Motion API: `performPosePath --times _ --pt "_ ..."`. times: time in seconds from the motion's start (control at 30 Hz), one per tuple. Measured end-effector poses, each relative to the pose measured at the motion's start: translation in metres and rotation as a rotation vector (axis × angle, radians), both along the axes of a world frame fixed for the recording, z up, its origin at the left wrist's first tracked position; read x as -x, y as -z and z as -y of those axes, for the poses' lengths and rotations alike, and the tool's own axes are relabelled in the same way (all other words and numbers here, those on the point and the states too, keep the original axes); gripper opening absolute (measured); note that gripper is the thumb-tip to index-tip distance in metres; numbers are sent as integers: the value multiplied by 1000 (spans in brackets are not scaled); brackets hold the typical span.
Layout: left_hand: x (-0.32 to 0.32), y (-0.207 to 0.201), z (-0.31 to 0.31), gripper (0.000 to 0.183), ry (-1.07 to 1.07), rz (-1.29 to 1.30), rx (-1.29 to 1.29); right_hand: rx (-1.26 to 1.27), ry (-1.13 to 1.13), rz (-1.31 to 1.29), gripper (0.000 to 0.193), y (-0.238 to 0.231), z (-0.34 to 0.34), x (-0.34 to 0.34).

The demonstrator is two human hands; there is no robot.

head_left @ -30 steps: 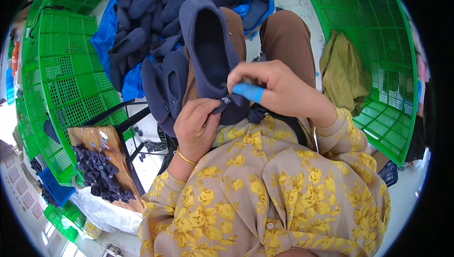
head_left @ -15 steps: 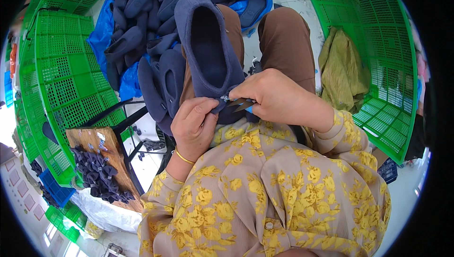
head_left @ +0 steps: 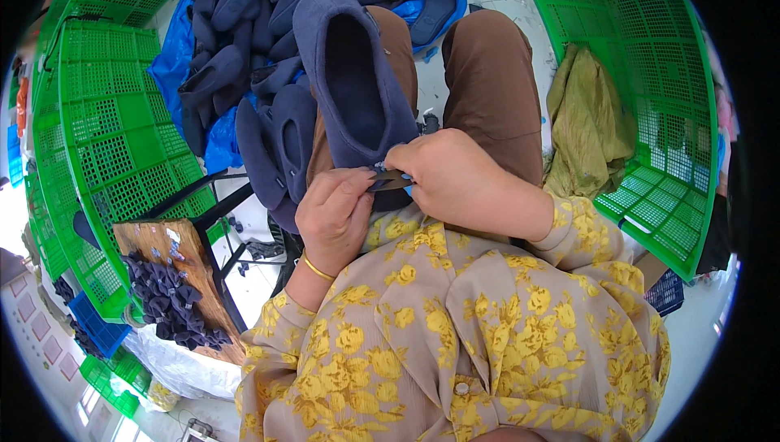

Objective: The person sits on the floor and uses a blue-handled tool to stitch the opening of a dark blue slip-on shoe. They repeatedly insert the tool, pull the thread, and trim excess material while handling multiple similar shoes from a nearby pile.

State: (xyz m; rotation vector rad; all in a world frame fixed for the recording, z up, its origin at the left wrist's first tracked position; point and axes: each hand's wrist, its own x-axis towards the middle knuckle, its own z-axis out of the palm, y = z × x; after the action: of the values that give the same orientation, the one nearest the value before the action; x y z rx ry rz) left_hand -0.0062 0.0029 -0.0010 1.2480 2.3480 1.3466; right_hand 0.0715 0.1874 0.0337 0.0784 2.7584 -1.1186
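A navy slipper [head_left: 325,76] rests over my left thigh, its opening facing up and one end near my hands. My left hand [head_left: 335,210] is closed in a pinch at that near end, thumb and fingers together. My right hand [head_left: 455,172] is closed around dark-bladed snips [head_left: 392,179] with a bit of blue by the grip. The blades lie across the slipper's near edge, close to my left fingertips. A small pale bit [head_left: 379,166] shows between the hands; fingers partly hide it. Two more navy slippers [head_left: 292,129] lie just left of it.
A blue sack [head_left: 166,76] full of navy slippers stands ahead. Green crates [head_left: 114,133] rise at the left, another green crate [head_left: 650,60] at the right with an olive cloth [head_left: 589,117] over it. Small dark fabric bows [head_left: 166,296] sit on a wooden board [head_left: 207,259] at lower left.
My right hand has shifted slightly left and down, bringing the snips' blades to my left fingertips. The slipper has moved a little left; my left hand stays pinched at its end.
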Motion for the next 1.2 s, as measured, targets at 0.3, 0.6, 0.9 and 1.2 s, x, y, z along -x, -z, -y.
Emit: performPosePath --times 0.3,0.6,0.9,1.2 --pt "-4 -1 -1 24 -8 -60 -19 25 93 -28 11 -1 3 -11" --pt "-1 0 -2 24 20 -77 -66 26 126 -30 26 11 15 -20" --pt "-5 -1 -3 25 -27 -35 -68 61 160 -73 29 25 18 -21" --pt "-4 0 -2 26 31 -52 -86 248 234 -95 40 29 23 -18"
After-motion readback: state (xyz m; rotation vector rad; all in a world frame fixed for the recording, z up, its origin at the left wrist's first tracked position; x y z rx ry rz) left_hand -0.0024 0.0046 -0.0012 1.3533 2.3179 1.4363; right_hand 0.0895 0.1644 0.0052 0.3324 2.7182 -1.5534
